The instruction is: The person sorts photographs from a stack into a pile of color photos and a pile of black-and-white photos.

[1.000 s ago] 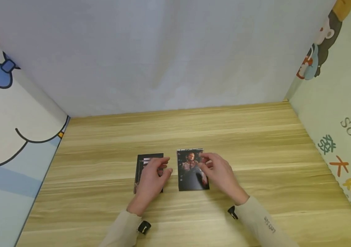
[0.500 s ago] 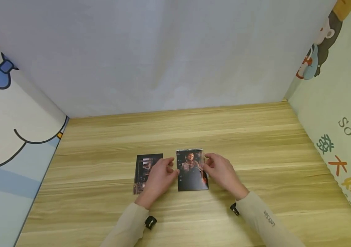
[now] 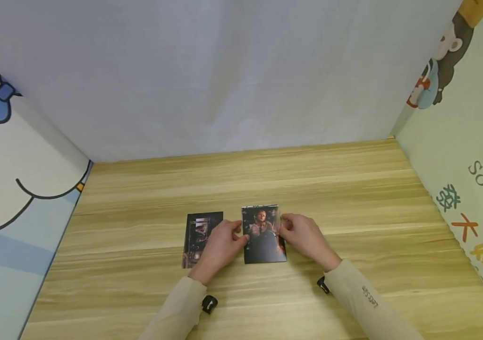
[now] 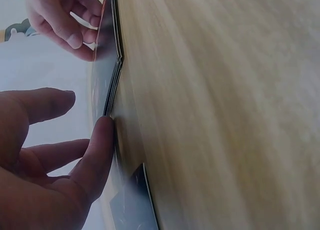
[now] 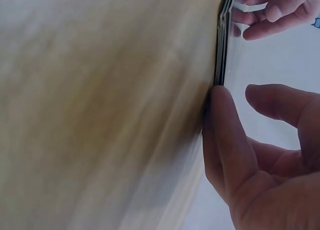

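A: How to log left grip (image 3: 221, 242)?
B: As unclenched, pinching nothing between its own digits. Touching left edge of card stack (image 3: 264, 248) with a fingertip (image 4: 103, 129).
A: And right grip (image 3: 304, 235)?
B: Same: loose, with a fingertip (image 5: 220, 97) set low against the opposite edge.
A: Nearer to which?
B: To neither, in contact with both. Lying between, flat on bench (image 3: 330, 189) or barely raised; hard to tell.
A: Which way along?
B: Lengthwise up the head view, so spanned across the short width.
A: Anything to judge from that?
B: Probably wants even pressure, left against right, square to the long sides. Shows several layers, slightly stepped in right wrist view.
A: Farther out?
B: Other card (image 3: 195, 238), left of stack and apart, partly hidden by left grip.
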### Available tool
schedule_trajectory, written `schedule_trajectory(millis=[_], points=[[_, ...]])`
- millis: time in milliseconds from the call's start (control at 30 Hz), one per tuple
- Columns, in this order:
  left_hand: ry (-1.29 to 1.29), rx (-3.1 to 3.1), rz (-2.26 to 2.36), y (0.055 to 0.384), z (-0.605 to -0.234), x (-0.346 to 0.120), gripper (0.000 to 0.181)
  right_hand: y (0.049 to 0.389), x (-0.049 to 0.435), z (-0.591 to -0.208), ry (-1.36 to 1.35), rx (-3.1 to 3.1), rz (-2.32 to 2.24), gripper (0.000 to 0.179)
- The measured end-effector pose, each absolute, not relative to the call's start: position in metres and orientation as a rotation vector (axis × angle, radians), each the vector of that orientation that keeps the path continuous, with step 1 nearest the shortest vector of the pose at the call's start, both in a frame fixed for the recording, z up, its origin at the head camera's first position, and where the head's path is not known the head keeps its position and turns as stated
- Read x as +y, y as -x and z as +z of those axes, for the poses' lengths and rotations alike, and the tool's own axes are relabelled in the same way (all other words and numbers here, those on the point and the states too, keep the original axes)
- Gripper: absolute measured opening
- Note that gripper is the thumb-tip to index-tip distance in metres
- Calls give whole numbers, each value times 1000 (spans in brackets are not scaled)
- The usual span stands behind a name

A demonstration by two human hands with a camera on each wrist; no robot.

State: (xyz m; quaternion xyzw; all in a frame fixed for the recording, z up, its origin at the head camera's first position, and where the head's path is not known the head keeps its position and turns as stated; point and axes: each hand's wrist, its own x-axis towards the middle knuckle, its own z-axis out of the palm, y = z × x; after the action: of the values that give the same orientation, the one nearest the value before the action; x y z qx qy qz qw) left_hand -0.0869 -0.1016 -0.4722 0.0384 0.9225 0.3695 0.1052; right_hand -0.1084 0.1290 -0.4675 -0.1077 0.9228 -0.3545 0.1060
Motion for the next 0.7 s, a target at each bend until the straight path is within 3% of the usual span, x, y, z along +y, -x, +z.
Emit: schedule_trajectory(millis=[133,700], points=[[-132,2715,1078,95,-477,-105,52,114,125,-470,339,2731,-1027,9],[-130,2711,1078,102,-481,-106,50,113,121,-471,312,2724,-1030,41]])
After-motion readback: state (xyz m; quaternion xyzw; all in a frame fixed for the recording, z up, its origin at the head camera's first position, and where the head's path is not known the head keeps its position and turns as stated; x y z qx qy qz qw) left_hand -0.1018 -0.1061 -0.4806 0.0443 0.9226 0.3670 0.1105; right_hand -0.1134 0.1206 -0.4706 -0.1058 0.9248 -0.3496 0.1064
